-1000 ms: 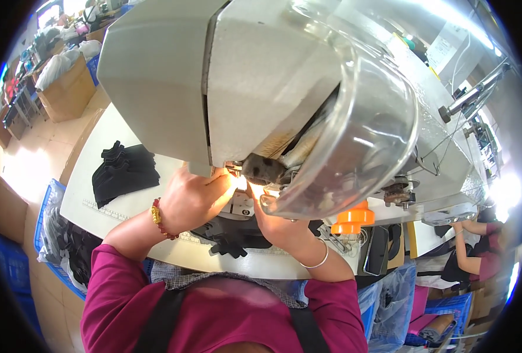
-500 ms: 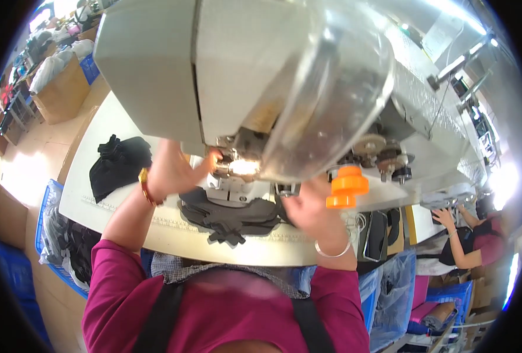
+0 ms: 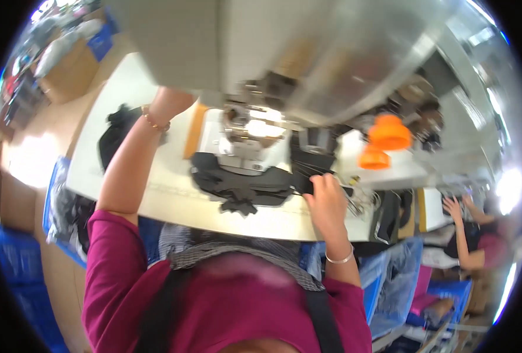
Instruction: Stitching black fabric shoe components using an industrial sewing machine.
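Note:
My left hand (image 3: 176, 102) reaches up past the left side of the sewing machine head (image 3: 173, 47). Its fingers are hidden behind the machine. My right hand (image 3: 327, 203) rests on the table right of a stack of curved black fabric pieces (image 3: 243, 183), fingers bent and closed together near the stack's right end. Whatever they pinch is too small and blurred to name. The stack lies just in front of the lit needle area (image 3: 264, 123). Another pile of black pieces (image 3: 113, 134) sits at the left, partly behind my left forearm.
Orange knobs (image 3: 388, 133) jut from the machine at the right. On the table's right lie a dark phone-like object (image 3: 385, 216) and tangled cords (image 3: 361, 203). Blue crates (image 3: 61, 206) stand beside the table (image 3: 178, 203). A co-worker (image 3: 478, 241) sits at the far right.
My left hand has moved up behind the machine head, away from the needle area. My right hand now shows beside the black stack, clear of the machine. The view has shifted.

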A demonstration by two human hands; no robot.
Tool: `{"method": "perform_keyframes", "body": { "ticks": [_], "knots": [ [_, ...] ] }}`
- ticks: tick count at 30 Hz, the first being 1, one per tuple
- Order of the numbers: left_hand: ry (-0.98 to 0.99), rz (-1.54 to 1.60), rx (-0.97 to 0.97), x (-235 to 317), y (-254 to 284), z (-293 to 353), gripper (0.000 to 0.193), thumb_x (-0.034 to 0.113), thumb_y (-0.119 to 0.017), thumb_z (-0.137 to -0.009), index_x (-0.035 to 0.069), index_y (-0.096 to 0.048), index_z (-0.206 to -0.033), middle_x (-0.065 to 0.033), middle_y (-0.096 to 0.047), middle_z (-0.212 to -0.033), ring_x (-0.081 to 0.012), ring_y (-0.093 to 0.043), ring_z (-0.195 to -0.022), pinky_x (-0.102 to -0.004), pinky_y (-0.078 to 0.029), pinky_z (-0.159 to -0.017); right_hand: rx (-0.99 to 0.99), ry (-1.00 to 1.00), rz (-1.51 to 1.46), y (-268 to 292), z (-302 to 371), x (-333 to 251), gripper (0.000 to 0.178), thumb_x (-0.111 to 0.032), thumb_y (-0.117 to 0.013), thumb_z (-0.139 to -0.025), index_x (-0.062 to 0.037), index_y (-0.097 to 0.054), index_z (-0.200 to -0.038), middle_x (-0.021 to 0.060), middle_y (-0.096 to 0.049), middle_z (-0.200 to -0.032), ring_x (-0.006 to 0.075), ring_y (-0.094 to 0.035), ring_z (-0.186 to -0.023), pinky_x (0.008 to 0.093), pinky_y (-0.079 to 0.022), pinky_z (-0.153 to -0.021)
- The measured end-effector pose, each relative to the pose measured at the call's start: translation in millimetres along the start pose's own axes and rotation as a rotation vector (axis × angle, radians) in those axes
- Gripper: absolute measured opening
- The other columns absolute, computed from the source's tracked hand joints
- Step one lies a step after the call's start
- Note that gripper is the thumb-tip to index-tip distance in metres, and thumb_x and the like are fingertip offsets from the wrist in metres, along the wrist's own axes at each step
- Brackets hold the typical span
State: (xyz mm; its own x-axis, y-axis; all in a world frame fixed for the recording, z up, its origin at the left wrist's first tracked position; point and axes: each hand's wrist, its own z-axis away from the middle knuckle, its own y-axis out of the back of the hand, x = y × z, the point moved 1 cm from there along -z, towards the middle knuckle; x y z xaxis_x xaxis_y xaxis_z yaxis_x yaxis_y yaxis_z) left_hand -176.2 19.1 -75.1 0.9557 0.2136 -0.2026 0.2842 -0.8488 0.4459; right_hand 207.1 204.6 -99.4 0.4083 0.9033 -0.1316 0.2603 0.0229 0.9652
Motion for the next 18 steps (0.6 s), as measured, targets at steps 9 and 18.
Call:
{"method": "perform_keyframes", "body": {
  "ticks": [9,18],
  "knots": [
    [1.413,0.621,-0.300,-11.7,190.4,89.3,0.008,0.007,-0.061,-0.090,-0.001,-0.059,-0.089,0.0039,-0.058,-0.075,-0.0037,-0.053,-0.070,-0.0222,-0.049,-0.059,0.108,-0.048,-0.009,-8.2,8.8,0.2,0.042,-0.006,-0.078,-0.068,-0.0068,-0.054,-0.103,0.0115,-0.052,-0.099,0.0331,-0.054,-0.097,0.0417,-0.043,-0.081],
    [1.094,-0.080,-0.313,4.3,185.3,170.9,0.008,0.005,-0.065,-0.080,0.001,-0.064,-0.087,-0.0136,-0.066,-0.079,-0.0303,-0.063,-0.073,-0.0372,-0.049,-0.067,0.023,-0.044,0.040,-9.0,-3.5,4.0,0.043,-0.010,-0.081,-0.066,-0.0096,-0.051,-0.097,0.0077,-0.052,-0.095,0.0286,-0.054,-0.096,0.0405,-0.042,-0.079]
  ]
}}
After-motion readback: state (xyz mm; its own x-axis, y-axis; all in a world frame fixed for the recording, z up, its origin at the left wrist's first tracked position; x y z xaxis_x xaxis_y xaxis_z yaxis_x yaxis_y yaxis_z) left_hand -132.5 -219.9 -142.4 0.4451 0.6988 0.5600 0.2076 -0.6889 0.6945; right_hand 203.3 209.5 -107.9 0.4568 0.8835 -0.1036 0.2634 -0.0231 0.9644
